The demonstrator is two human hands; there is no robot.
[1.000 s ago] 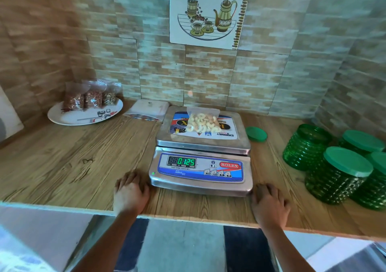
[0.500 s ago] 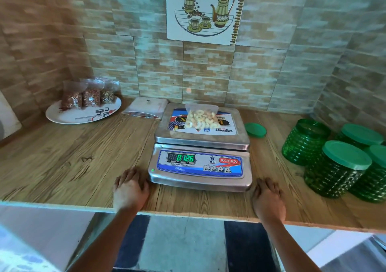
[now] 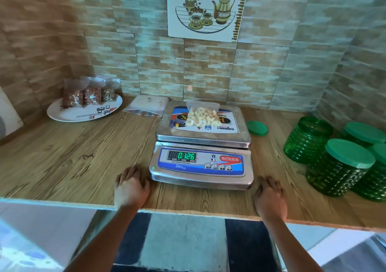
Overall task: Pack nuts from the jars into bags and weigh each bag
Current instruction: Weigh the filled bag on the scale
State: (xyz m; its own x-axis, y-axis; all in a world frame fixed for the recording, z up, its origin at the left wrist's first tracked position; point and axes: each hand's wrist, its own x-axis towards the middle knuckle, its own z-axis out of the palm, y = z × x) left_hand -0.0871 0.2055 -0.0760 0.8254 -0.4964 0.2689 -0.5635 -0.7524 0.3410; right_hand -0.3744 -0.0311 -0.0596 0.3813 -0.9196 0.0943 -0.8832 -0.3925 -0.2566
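Two bare hands lie flat, fingers spread and holding nothing, on the wood-grain surface (image 3: 62,156): the left hand (image 3: 130,186) beside the near left corner of the steel digital scale (image 3: 201,167), the right hand (image 3: 269,196) beside its near right corner. The clear plastic bag of pale cashews (image 3: 202,116) sits on the scale platform, straight ahead and beyond both hands, roughly midway between them, so neither grip is clearly nearer. Its mouth points away toward the wall. The display reads 0.126.
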